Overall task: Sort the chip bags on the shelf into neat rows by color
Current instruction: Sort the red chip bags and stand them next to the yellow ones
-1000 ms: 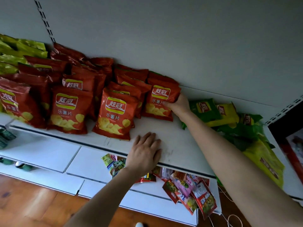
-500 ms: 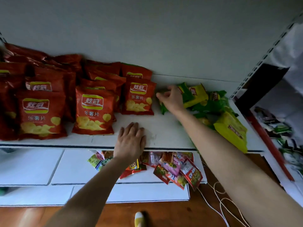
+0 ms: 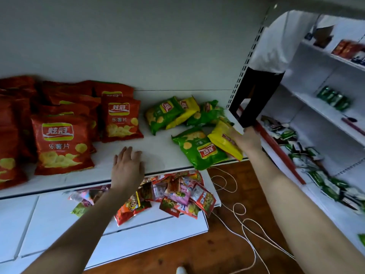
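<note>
Left hand (image 3: 127, 169) flat, fingers straight, on shelf (image 3: 158, 153) front edge, lower centre. Right hand (image 3: 247, 140) grips yellow bag (image 3: 223, 142) at shelf's right front corner. Green bag (image 3: 197, 150) touching it overhangs edge. Bare strip between hands. Red bags (image 3: 61, 143) in rows at left. Green-yellow heap (image 3: 177, 113) farther back, centre right.

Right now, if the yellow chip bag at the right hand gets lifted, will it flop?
Probably light: the yellow chip bag looks puffed with air. Likely semi-stiff: it shows a pillow shape where the right hand grips it. The glossy film may slip.
</note>
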Demonstrator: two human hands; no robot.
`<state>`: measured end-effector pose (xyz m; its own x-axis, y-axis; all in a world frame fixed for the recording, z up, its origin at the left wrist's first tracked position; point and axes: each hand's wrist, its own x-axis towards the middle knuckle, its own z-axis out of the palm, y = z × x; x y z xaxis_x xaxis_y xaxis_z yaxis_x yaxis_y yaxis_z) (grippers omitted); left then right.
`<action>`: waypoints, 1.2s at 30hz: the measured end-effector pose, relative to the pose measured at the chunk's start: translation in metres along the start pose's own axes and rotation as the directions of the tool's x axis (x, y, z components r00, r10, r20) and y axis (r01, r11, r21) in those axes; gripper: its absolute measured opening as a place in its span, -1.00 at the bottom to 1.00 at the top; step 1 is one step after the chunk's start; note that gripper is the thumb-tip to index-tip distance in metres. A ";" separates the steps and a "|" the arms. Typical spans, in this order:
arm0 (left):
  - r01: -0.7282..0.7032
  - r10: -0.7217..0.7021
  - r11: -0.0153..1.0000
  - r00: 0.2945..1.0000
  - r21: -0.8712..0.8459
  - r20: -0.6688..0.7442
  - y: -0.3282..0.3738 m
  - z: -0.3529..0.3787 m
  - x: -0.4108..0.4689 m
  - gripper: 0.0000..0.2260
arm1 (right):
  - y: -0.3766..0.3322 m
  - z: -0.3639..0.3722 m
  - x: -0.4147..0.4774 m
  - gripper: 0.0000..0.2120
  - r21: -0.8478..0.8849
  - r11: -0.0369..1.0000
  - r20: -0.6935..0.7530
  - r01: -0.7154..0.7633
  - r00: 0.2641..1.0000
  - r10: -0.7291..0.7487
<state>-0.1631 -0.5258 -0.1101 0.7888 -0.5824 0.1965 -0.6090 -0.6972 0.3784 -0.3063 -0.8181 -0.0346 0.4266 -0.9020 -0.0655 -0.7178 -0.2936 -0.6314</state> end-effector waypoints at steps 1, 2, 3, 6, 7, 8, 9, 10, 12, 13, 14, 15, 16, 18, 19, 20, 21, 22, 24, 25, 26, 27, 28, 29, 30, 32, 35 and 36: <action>-0.032 0.031 0.998 0.999 -0.050 -0.018 0.012 0.000 0.001 -0.69 | 0.008 0.002 0.001 -0.35 0.037 0.999 0.045 -0.029 0.999 0.027; -0.069 0.065 0.993 0.997 -0.097 -0.042 0.026 0.000 0.004 -0.70 | 0.014 0.003 0.003 -0.37 0.074 0.997 0.067 -0.031 0.997 0.026; -0.100 0.092 0.985 0.994 -0.138 -0.064 0.040 0.001 0.007 -0.70 | 0.019 0.004 0.004 -0.43 0.100 0.995 0.070 -0.013 0.998 0.006; -0.167 0.135 0.945 0.983 -0.282 -0.128 0.086 0.000 0.017 -0.71 | 0.031 -0.004 0.010 -0.58 0.161 0.985 0.018 0.058 0.998 -0.062; -0.167 0.128 0.925 0.983 -0.340 -0.133 0.101 -0.004 0.021 -0.70 | 0.036 -0.007 0.013 -0.60 0.196 0.978 -0.003 0.072 0.997 -0.073; -0.144 0.103 0.903 0.987 -0.404 -0.122 0.115 -0.007 0.025 -0.68 | 0.039 -0.011 0.015 -0.62 0.238 0.968 -0.020 0.084 0.997 -0.081; -0.104 0.063 0.871 0.993 -0.480 -0.102 0.127 -0.009 0.028 -0.64 | 0.040 -0.015 0.016 -0.64 0.287 0.952 -0.031 0.104 0.995 -0.100; -0.036 0.008 0.815 0.999 -0.578 -0.049 0.138 -0.009 0.032 -0.57 | 0.038 -0.018 0.016 -0.67 0.331 0.931 -0.039 0.154 0.988 -0.150; 0.171 -0.100 0.585 0.985 -0.793 0.138 0.157 -0.013 0.039 -0.35 | 0.029 -0.023 0.011 -0.71 0.396 0.873 -0.051 0.285 0.956 -0.289; 0.258 -0.133 0.462 0.966 -0.849 0.222 0.164 -0.015 0.042 -0.25 | 0.020 -0.024 0.006 -0.72 0.428 0.832 -0.056 0.354 0.929 -0.367; 0.326 -0.150 0.364 0.945 -0.872 0.291 0.169 -0.014 0.046 -0.21 | 0.010 -0.023 0.002 -0.72 0.454 0.788 -0.050 0.415 0.895 -0.443; 0.376 -0.158 0.286 0.926 -0.881 0.343 0.172 -0.013 0.047 -0.27 | 0.001 -0.021 0.001 -0.72 0.469 0.753 -0.030 0.461 0.860 -0.509; 0.403 -0.168 0.212 0.912 -0.890 0.373 0.173 -0.013 0.048 -0.43 | -0.009 -0.017 0.002 -0.72 0.480 0.729 0.012 0.488 0.827 -0.562; 0.392 -0.244 0.140 0.904 -0.909 0.352 0.168 -0.014 0.049 -0.69 | -0.029 -0.008 0.009 -0.72 0.484 0.718 0.119 0.500 0.775 -0.620; 0.376 -0.297 0.128 0.898 -0.918 0.326 0.161 -0.016 0.049 -0.73 | -0.040 -0.003 0.015 -0.73 0.470 0.718 0.134 0.513 0.763 -0.632; 0.353 -0.352 0.114 0.889 -0.929 0.294 0.152 -0.016 0.048 -0.73 | -0.051 0.001 0.024 -0.75 0.430 0.722 0.112 0.542 0.762 -0.638; 0.328 -0.405 0.106 0.877 -0.939 0.260 0.143 -0.019 0.045 -0.73 | -0.063 0.006 0.034 -0.76 0.359 0.731 0.072 0.581 0.763 -0.642; 0.307 -0.451 0.103 0.862 -0.946 0.231 0.135 -0.022 0.043 -0.72 | -0.073 0.012 0.047 -0.76 0.273 0.745 0.048 0.609 0.765 -0.642; 0.288 -0.513 0.113 0.837 -0.951 0.192 0.118 -0.026 0.036 -0.69 | -0.093 0.028 0.068 -0.75 0.081 0.759 0.101 0.646 0.752 -0.651; 0.278 -0.529 0.126 0.831 -0.952 0.173 0.112 -0.028 0.033 -0.69 | -0.100 0.038 0.077 -0.76 0.002 0.754 0.166 0.657 0.743 -0.648; 0.271 -0.537 0.141 0.829 -0.952 0.156 0.108 -0.029 0.031 -0.71 | -0.104 0.048 0.084 -0.78 -0.040 0.760 0.224 0.649 0.747 -0.626; 0.269 -0.540 0.154 0.829 -0.951 0.147 0.104 -0.030 0.029 -0.71 | -0.108 0.056 0.090 -0.79 -0.057 0.777 0.267 0.627 0.759 -0.594; 0.268 -0.542 0.158 0.828 -0.950 0.143 0.101 -0.030 0.028 -0.71 | -0.111 0.061 0.093 -0.79 -0.056 0.795 0.287 0.604 0.772 -0.567; 0.268 -0.542 0.156 0.828 -0.951 0.144 0.099 -0.031 0.027 -0.71 | -0.113 0.063 0.096 -0.80 -0.038 0.806 0.286 0.590 0.779 -0.557; 0.264 -0.545 0.152 0.826 -0.953 0.142 0.097 -0.030 0.027 -0.71 | -0.114 0.062 0.100 -0.81 -0.007 0.814 0.266 0.581 0.786 -0.558; 0.261 -0.546 0.159 0.827 -0.952 0.135 0.096 -0.030 0.029 -0.73 | -0.115 0.052 0.106 -0.78 0.095 0.840 0.174 0.534 0.822 -0.542; 0.270 -0.535 0.191 0.835 -0.944 0.131 0.097 -0.031 0.032 -0.72 | -0.114 0.028 0.117 -0.73 0.325 0.836 -0.002 0.442 0.884 -0.467; 0.276 -0.530 0.198 0.838 -0.941 0.134 0.098 -0.031 0.034 -0.71 | -0.113 0.018 0.120 -0.73 0.397 0.815 -0.051 0.422 0.897 -0.439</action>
<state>-0.1935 -0.6004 -0.0384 0.9719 -0.1748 -0.1574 0.1757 0.0949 0.9799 -0.1639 -0.8875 0.0145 0.6701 -0.6961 0.2576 -0.1866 -0.4939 -0.8493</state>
